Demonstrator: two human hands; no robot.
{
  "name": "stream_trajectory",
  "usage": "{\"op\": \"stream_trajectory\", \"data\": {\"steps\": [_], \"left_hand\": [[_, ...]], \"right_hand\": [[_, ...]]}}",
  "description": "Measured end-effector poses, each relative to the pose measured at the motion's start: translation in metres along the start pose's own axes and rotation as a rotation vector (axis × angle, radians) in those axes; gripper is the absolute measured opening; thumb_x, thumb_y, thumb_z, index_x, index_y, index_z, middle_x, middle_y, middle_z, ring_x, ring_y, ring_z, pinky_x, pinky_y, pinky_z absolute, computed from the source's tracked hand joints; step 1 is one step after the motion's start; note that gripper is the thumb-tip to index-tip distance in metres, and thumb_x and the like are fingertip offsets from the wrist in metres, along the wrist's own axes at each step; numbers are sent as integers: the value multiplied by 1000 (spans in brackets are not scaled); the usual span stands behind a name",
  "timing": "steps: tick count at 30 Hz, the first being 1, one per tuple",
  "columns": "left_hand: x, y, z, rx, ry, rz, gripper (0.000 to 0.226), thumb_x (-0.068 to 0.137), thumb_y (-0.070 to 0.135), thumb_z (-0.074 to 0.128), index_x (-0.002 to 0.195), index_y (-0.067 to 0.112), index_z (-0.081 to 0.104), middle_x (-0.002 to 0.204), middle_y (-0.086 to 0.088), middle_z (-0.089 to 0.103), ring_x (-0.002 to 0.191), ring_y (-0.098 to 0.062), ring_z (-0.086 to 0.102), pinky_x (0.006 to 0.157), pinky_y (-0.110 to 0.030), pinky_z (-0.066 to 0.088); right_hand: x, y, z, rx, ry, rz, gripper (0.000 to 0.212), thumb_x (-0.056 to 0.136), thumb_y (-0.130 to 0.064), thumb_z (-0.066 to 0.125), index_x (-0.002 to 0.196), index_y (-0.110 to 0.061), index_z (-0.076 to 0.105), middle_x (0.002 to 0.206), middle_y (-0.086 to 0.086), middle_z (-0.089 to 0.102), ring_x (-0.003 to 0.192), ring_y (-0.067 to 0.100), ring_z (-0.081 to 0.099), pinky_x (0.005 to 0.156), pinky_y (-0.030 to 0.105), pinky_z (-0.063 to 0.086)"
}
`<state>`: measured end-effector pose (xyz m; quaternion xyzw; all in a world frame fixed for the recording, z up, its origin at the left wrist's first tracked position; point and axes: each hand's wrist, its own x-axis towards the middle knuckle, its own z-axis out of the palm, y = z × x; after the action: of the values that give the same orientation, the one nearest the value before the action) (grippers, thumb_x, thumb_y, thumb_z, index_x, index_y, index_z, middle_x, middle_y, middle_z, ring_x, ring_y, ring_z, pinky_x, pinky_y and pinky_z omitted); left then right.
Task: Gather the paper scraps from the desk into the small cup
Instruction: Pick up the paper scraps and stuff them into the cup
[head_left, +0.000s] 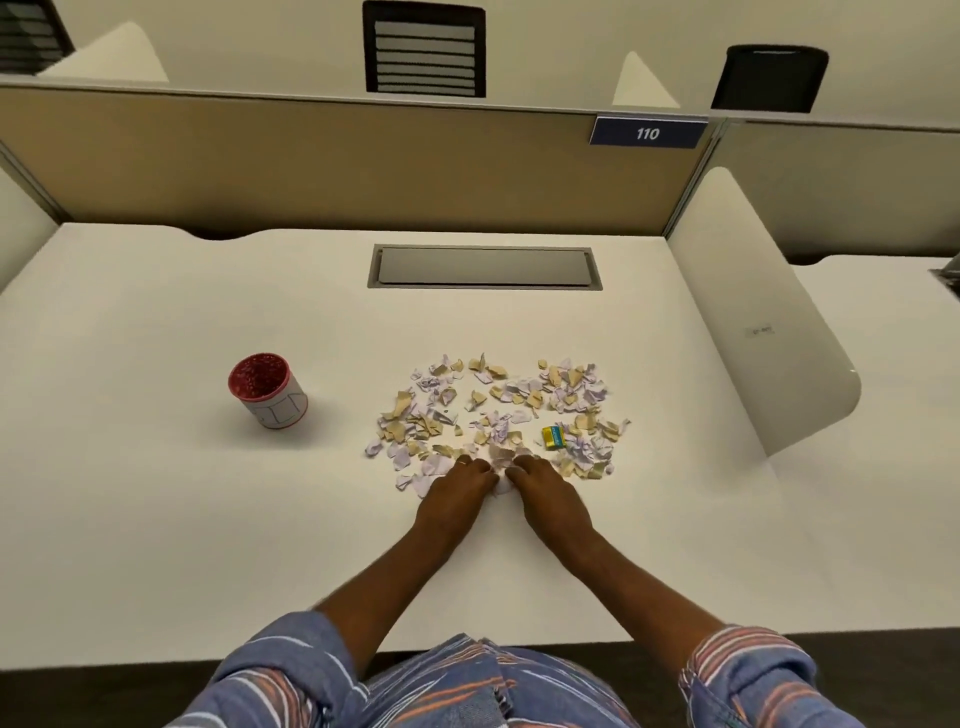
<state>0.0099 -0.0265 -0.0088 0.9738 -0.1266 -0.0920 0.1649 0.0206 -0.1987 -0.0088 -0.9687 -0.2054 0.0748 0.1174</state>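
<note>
On desk (156, 493) — torn lilac-tan paper scraps (498, 410) | left hand (454, 491), right hand (543, 493) pinching scraps

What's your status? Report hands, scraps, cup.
Both hands, left hand and right hand, pinching scraps at pile's near edge. Cup upright, far left. Small yellow block among scraps.

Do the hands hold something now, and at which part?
Both the left hand and right hand press fingertips onto paper scraps at the pile's near edge; a real grip cannot be told.
</note>
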Motion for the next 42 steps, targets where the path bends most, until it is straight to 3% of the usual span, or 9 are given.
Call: {"op": "stream_trajectory", "data": {"steps": [4, 10, 16, 20, 22, 25, 30, 36, 42], "left_hand": [[0, -4, 1, -94, 83, -13, 27, 97, 33, 50, 118, 25, 66, 117, 2, 62, 115, -16, 53, 80, -25, 45], [-5, -9, -2, -281, 269, -5, 26, 89, 8, 62, 112, 13, 73, 110, -7, 70, 104, -22, 63, 85, -35, 54], [-10, -14, -11, -506, 376, -110, 21, 93, 9, 60, 107, 13, 76, 109, 0, 72, 101, -14, 66, 89, -20, 50], [-21, -22, -35, -784, 491, -171, 16, 87, 11, 70, 98, 18, 78, 95, 10, 74, 90, -5, 69, 79, -24, 58], [-27, -34, -53, -846, 569, -208, 15, 86, 12, 73, 98, 19, 78, 96, 10, 75, 91, -7, 70, 77, -24, 58], [-40, -70, -87, -794, 725, -284, 15, 85, 8, 73, 98, 14, 78, 95, 6, 76, 87, -7, 72, 78, -21, 57], [-59, -158, -140, -677, 890, -472, 16, 86, 7, 71, 100, 7, 77, 94, -5, 75, 83, -8, 69, 76, -6, 49], [-60, -229, -168, -492, 755, -500, 16, 88, 10, 69, 104, 8, 75, 104, -7, 74, 97, -20, 69, 89, -32, 56], [-44, -243, -170, -341, 534, -509, 21, 88, 6, 66, 106, 8, 75, 112, -14, 71, 106, -28, 66, 94, -37, 54]], "right_hand": [[2, 6, -1, -1, 3, -64, 32, 96, -9, 51, 126, -13, 61, 134, 9, 57, 122, 28, 53, 86, 40, 52], [6, 16, -9, 68, 28, -118, 30, 87, 2, 60, 113, -9, 68, 118, 13, 66, 109, 33, 60, 83, 39, 52], [19, 13, -22, 207, 131, -45, 21, 86, 4, 62, 99, -7, 75, 101, 11, 73, 93, 28, 67, 80, 38, 55], [22, 3, -33, 652, 247, 253, 12, 85, -8, 75, 95, -11, 80, 92, 3, 78, 82, 11, 68, 76, 19, 52], [21, 4, -33, 1047, 183, 456, 15, 83, -11, 78, 98, -11, 79, 95, 6, 79, 85, 17, 71, 79, 26, 58], [21, 7, -30, 1503, 124, 662, 23, 84, -3, 74, 107, -3, 74, 107, 15, 75, 86, 20, 69, 76, 27, 59], [14, 9, -19, 1803, 156, 835, 36, 89, 0, 67, 125, 1, 62, 98, 2, 76, 90, 11, 70, 69, 17, 60], [10, -7, -11, 1936, 160, 899, 39, 92, 1, 62, 131, -1, 58, 106, 4, 71, 93, 13, 67, 67, 16, 61], [27, -43, -16, 1939, 114, 874, 37, 91, 0, 64, 128, -1, 59, 107, 7, 71, 97, 15, 67, 65, 17, 60]]}}
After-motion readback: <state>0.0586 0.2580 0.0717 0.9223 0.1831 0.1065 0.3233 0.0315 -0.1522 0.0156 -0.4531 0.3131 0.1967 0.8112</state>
